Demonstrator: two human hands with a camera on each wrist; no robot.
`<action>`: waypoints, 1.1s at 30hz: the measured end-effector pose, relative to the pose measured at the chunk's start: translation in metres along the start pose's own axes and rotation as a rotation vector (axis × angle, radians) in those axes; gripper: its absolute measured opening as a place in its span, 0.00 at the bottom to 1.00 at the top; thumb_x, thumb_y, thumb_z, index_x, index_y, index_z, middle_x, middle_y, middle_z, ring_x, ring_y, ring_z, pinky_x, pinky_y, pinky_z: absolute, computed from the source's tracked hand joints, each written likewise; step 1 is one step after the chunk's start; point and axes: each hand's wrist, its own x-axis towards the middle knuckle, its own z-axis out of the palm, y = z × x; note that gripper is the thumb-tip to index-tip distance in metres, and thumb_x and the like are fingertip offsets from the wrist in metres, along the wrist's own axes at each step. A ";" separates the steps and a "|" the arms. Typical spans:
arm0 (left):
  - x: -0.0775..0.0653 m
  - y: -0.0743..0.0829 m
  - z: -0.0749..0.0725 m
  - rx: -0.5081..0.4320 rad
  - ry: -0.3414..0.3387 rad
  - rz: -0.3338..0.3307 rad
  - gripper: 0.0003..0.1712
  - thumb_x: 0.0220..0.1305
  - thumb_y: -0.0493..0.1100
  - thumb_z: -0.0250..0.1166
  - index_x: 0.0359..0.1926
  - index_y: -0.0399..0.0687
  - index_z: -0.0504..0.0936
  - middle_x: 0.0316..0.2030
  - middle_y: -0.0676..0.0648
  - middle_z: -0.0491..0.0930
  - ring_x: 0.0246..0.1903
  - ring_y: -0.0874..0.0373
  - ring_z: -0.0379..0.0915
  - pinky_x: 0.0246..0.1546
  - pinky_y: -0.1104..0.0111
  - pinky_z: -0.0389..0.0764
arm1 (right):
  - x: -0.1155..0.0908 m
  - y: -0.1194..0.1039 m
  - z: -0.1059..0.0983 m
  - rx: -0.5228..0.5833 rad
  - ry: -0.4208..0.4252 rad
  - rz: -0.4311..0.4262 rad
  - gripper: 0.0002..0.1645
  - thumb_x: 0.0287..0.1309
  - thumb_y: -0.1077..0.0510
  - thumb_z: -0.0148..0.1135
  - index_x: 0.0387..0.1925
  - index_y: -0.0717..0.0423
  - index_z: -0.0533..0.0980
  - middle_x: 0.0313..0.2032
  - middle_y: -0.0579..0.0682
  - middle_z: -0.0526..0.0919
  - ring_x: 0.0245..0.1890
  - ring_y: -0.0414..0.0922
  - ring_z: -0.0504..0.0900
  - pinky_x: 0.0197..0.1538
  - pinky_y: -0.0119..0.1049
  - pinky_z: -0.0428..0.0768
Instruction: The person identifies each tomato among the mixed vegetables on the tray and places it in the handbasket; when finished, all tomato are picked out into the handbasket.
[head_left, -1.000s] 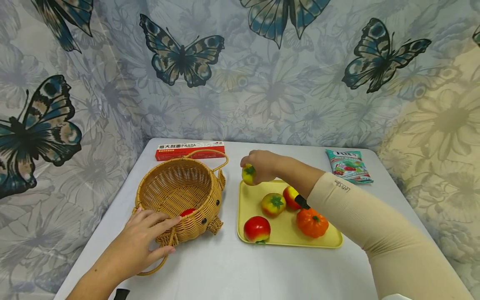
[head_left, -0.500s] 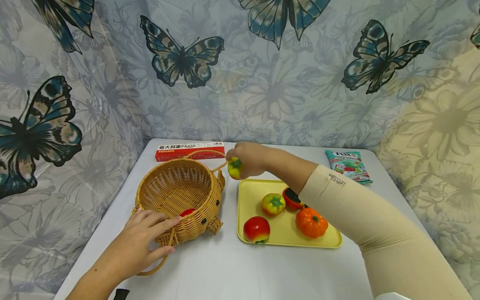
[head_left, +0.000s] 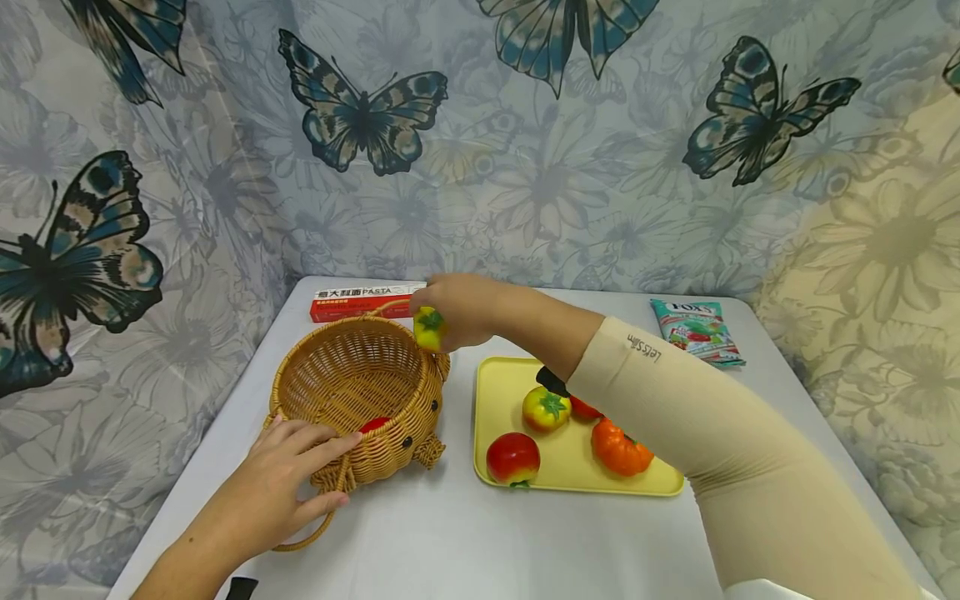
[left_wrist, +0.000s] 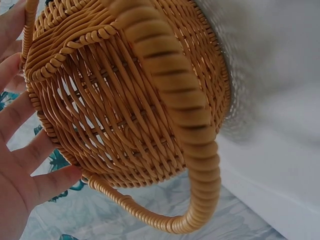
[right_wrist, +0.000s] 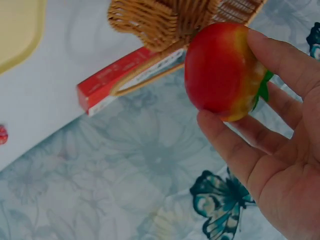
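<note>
Wrist views: right hand (right_wrist: 282, 172) pinches round, glossy red-yellow fruit (right_wrist: 217, 72); left hand (left_wrist: 17, 177), fingers extended, steadies tan wicker basket (left_wrist: 130, 115); release low.

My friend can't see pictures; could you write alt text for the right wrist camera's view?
A right hand holds a red and yellow fruit with green leaves. Beyond it show part of a wicker basket, a red and white box and a yellow tray's corner. A butterfly-patterned backdrop fills the lower part.

white table (head_left: 420, 546) | wicker basket (head_left: 375, 462) | yellow tray (head_left: 502, 400) | red-white pasta box (head_left: 363, 309) | FOX'S bag (head_left: 697, 333)
</note>
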 end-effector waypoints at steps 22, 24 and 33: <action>-0.001 -0.001 0.001 -0.011 0.009 0.003 0.39 0.43 0.60 0.74 0.60 0.71 0.74 0.48 0.59 0.76 0.50 0.57 0.68 0.58 0.37 0.62 | 0.029 -0.049 0.015 -0.018 -0.029 -0.100 0.34 0.52 0.52 0.69 0.61 0.38 0.69 0.61 0.45 0.69 0.55 0.41 0.70 0.58 0.38 0.76; -0.001 -0.001 0.002 -0.007 0.021 0.011 0.39 0.43 0.60 0.75 0.60 0.71 0.74 0.48 0.59 0.76 0.49 0.58 0.68 0.57 0.36 0.63 | 0.030 -0.051 0.019 -0.032 -0.038 -0.105 0.34 0.52 0.52 0.69 0.61 0.37 0.69 0.60 0.45 0.69 0.54 0.41 0.70 0.56 0.37 0.76; -0.001 0.001 0.001 0.000 0.048 0.034 0.40 0.42 0.57 0.76 0.61 0.70 0.74 0.47 0.59 0.76 0.48 0.58 0.69 0.56 0.36 0.64 | 0.032 -0.053 0.032 -0.031 -0.058 -0.121 0.32 0.53 0.50 0.67 0.61 0.37 0.70 0.58 0.45 0.72 0.58 0.43 0.70 0.61 0.44 0.74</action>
